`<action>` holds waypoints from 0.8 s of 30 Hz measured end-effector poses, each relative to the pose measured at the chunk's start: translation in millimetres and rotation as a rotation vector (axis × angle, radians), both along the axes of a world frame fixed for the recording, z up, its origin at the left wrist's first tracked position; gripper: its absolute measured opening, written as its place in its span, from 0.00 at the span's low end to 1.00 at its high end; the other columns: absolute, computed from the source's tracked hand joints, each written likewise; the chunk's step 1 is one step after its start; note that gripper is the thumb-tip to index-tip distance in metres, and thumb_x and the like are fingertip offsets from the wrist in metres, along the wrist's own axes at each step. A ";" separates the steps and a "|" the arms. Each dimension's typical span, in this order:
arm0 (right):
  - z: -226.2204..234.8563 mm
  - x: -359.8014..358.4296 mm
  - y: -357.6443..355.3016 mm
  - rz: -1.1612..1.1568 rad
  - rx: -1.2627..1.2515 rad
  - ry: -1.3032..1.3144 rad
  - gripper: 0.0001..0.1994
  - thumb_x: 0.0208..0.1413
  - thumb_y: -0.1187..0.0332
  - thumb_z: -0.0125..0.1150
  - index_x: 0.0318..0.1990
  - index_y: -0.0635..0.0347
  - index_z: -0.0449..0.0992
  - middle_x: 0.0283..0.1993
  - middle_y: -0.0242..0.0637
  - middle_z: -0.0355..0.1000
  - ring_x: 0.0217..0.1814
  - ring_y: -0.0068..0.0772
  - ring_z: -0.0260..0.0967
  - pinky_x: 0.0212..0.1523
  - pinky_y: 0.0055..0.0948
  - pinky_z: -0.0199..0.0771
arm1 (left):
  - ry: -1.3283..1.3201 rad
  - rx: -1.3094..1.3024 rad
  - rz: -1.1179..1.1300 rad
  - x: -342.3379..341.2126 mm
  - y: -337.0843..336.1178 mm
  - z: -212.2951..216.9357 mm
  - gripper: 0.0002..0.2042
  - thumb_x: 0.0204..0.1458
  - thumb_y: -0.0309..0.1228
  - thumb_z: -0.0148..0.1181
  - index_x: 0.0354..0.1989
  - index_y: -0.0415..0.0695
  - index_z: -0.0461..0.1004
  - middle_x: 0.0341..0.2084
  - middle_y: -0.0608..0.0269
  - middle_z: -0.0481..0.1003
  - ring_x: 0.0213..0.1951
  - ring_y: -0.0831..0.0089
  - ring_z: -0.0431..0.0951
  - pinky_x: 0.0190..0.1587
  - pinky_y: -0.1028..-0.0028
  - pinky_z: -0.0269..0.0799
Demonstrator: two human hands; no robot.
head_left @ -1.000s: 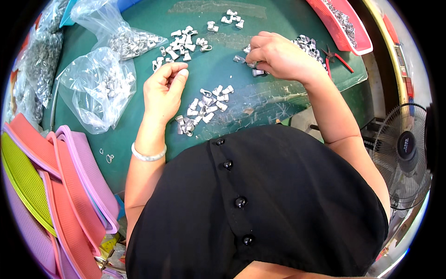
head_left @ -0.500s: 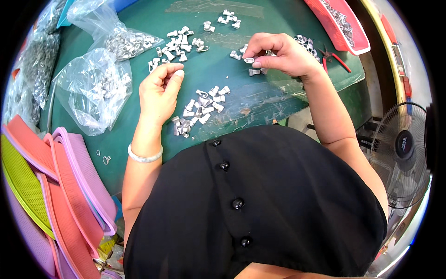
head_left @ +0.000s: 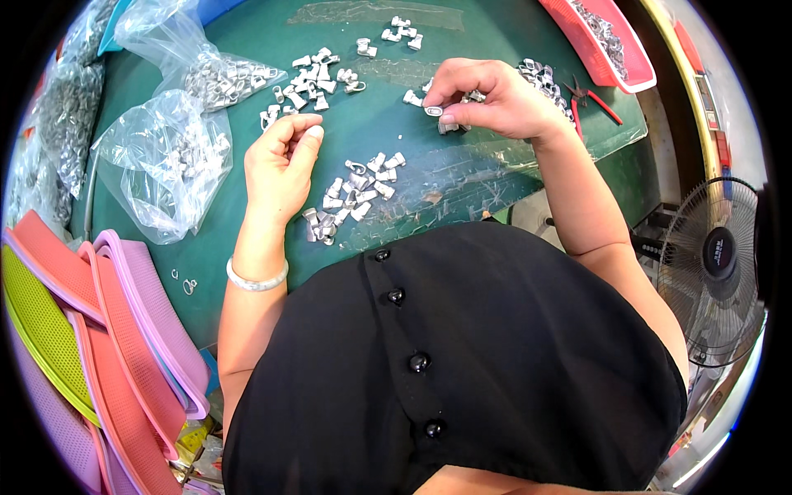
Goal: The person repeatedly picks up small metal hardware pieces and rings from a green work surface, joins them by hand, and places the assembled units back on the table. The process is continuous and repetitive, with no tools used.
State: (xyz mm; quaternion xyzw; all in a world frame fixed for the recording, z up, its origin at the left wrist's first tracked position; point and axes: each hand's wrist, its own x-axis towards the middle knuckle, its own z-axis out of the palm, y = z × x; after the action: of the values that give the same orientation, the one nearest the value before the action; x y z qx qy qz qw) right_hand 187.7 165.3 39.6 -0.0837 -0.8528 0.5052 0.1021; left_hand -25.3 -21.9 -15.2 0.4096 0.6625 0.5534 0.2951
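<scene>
My right hand (head_left: 491,99) pinches a small silver metal piece (head_left: 433,111) between thumb and index finger, with its oval ring-like end showing. Beside and below those fingers lie more of the same metal pieces (head_left: 413,97) on the table, partly covered by the hand. My left hand (head_left: 282,169), with a pale bangle at the wrist, hovers to the left with fingers curled and thumb against the index finger. Whatever it may hold is hidden. Between the hands and nearer to me lies a loose pile of silver pieces (head_left: 360,186). Another pile (head_left: 313,81) lies past my left fingertips.
Clear plastic bags of metal pieces (head_left: 169,165) sit on the green table (head_left: 462,177) at the left. Red-handled pliers (head_left: 596,103) lie at the right, near a pink basket (head_left: 639,78) of parts. Stacked colored baskets (head_left: 136,313) stand lower left; a fan (head_left: 718,256) stands right.
The metal piece in my right fingers has shifted slightly left and down, and its oval end is turned a little. My left hand is nearly still.
</scene>
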 end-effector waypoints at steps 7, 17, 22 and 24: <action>2.3 -6.6 -8.4 0.033 0.049 0.005 0.08 0.45 0.78 0.60 0.36 0.64 0.76 0.35 0.35 0.71 0.36 0.29 0.68 0.36 0.26 0.68 | -0.016 0.014 -0.006 0.8 -0.2 -0.1 0.06 0.50 0.24 0.58 0.36 0.38 0.75 0.22 0.74 0.70 0.23 0.88 0.64 0.27 0.86 0.63; -9.8 -51.4 -48.6 0.176 0.285 0.095 0.08 0.43 0.70 0.60 0.32 0.60 0.74 0.30 0.40 0.71 0.37 0.42 0.69 0.38 0.36 0.69 | 0.035 0.004 -0.014 1.0 -1.6 2.5 0.06 0.49 0.25 0.58 0.35 0.39 0.75 0.22 0.72 0.72 0.24 0.87 0.67 0.28 0.85 0.66; -22.6 -76.4 -24.0 -0.155 0.670 0.045 0.07 0.44 0.72 0.59 0.33 0.61 0.73 0.31 0.38 0.70 0.37 0.41 0.68 0.37 0.35 0.69 | 0.076 -0.018 -0.010 0.3 -2.1 4.5 0.06 0.49 0.25 0.58 0.35 0.38 0.75 0.22 0.71 0.73 0.24 0.87 0.68 0.28 0.85 0.66; -28.8 -82.4 -23.5 -0.177 0.753 0.037 0.07 0.43 0.73 0.59 0.33 0.61 0.73 0.31 0.37 0.69 0.38 0.41 0.68 0.37 0.35 0.69 | 0.076 -0.017 -0.013 -0.1 -2.1 4.2 0.07 0.49 0.25 0.58 0.35 0.37 0.75 0.22 0.70 0.73 0.23 0.86 0.68 0.28 0.84 0.67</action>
State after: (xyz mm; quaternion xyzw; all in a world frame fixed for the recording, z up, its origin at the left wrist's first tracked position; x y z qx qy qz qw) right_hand 105.3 141.8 10.8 -0.1042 -0.9662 0.1474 0.1842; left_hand -25.3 -24.0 -10.9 0.4319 0.6753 0.5298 0.2770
